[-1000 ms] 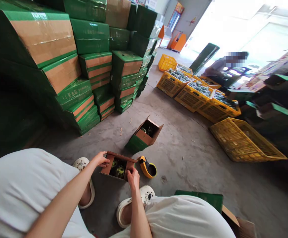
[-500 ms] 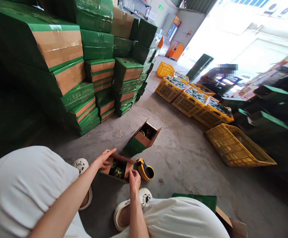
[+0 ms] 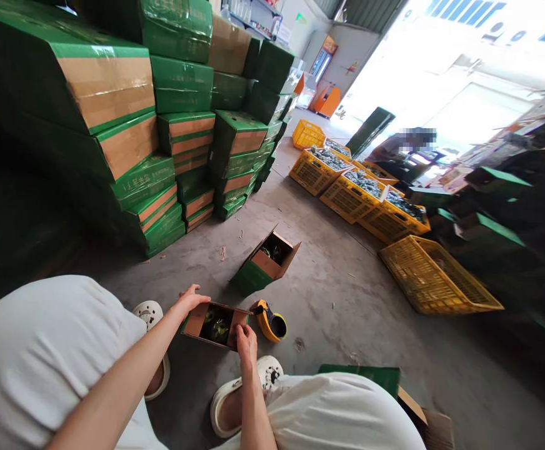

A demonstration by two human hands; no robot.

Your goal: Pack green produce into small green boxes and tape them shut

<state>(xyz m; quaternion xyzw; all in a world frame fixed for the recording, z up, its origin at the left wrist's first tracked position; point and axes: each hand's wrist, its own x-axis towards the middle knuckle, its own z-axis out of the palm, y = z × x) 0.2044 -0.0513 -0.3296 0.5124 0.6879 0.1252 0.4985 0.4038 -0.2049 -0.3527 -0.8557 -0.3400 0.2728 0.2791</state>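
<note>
A small open cardboard carton (image 3: pixel 200 317), green outside and brown inside, stands on the floor between my feet. Several dark green, shiny round items (image 3: pixel 217 326) lie in it; their kind is unclear. My left hand (image 3: pixel 190 301) rests at the carton's far left corner, fingers stretched out along its edge. At the right end, my right hand (image 3: pixel 247 342) has its fingers closed on the short inner flap. Just right of the carton lies a yellow and black tape dispenser (image 3: pixel 269 321). A second open carton (image 3: pixel 255 275) with similar dark contents sits beyond it.
Stacks of green cartons (image 3: pixel 183 87) rise on the left. Yellow crates (image 3: pixel 347 197) filled with small wrapped items line the right, near a crouching person (image 3: pixel 401 147). A tilted yellow crate (image 3: pixel 441 281) is closer. Flattened green cardboard (image 3: pixel 366 375) lies by my right knee.
My left hand has moved slightly left, from above the carton's opening to its far left corner. My right hand stays at the right flap, its fingers now lower on it.
</note>
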